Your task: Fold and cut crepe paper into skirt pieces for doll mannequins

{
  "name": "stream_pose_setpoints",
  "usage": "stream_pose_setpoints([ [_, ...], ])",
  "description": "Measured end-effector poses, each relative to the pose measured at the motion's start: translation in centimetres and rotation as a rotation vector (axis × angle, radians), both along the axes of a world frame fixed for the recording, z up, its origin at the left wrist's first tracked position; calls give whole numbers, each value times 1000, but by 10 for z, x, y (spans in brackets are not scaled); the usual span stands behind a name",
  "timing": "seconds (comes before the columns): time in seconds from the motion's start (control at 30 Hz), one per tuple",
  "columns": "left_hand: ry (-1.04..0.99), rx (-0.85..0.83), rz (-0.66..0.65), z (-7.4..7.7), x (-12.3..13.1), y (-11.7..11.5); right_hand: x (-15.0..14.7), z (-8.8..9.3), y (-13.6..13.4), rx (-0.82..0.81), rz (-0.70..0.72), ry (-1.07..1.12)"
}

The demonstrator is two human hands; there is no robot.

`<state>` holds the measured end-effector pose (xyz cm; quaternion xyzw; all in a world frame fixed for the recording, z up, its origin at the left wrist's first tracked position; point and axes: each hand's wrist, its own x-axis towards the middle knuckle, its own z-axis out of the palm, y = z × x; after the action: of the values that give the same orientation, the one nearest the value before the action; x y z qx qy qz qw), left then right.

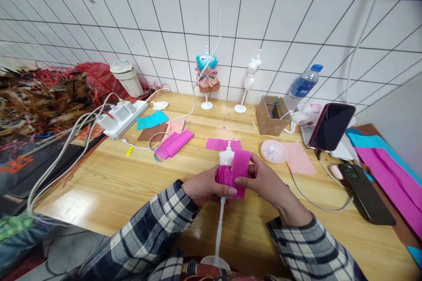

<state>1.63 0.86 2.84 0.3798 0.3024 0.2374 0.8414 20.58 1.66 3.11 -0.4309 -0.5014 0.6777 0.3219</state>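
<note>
A small white mannequin point(227, 156) on a thin stand is upright in front of me, its lower torso wrapped in gathered magenta material. My left hand point(207, 184) is closed around the wrapped lower part, thumb across the front. In my right hand point(263, 180) a magenta strip point(241, 164) is pinched between thumb and fingers, held upright against the mannequin's side and overlapping its wrap. Just behind the mannequin a flat magenta piece point(216, 143) lies on the table. The fingers behind the mannequin are partly hidden.
At the back stand a dressed mannequin point(207, 74), a bare mannequin point(252, 77), a cardboard box point(273, 116) and a water bottle point(305, 85). A pink dish point(273, 151) of small beads and two phones are right. Left are coloured pieces point(152, 120), a power strip point(127, 118) and cables.
</note>
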Motion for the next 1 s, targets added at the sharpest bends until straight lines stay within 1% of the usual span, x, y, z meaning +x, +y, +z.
stream_pose_setpoints([
  [0.17,59,139,91,1,6,0,-5,-1,-3,-11,-38,-9],
  [0.37,152,176,124,3,8,-4,-5,-4,-5,-2,-80,-1],
  [0.47,173,225,149,7,9,-6,-5,-1,-6,22,-145,-15],
  [0.53,173,263,151,9,10,-7,-7,4,-7,6,-180,-21],
  [0.67,171,279,124,11,11,-8,-10,12,-8,-15,-181,-39],
  [0.73,178,297,122,13,11,-8,-10,13,-8,-13,-180,-51],
  [0.87,192,391,115,22,10,-6,-9,11,-9,-13,-154,-62],
  [1.0,208,405,116,31,9,-6,-9,11,-14,5,-160,-67],
])
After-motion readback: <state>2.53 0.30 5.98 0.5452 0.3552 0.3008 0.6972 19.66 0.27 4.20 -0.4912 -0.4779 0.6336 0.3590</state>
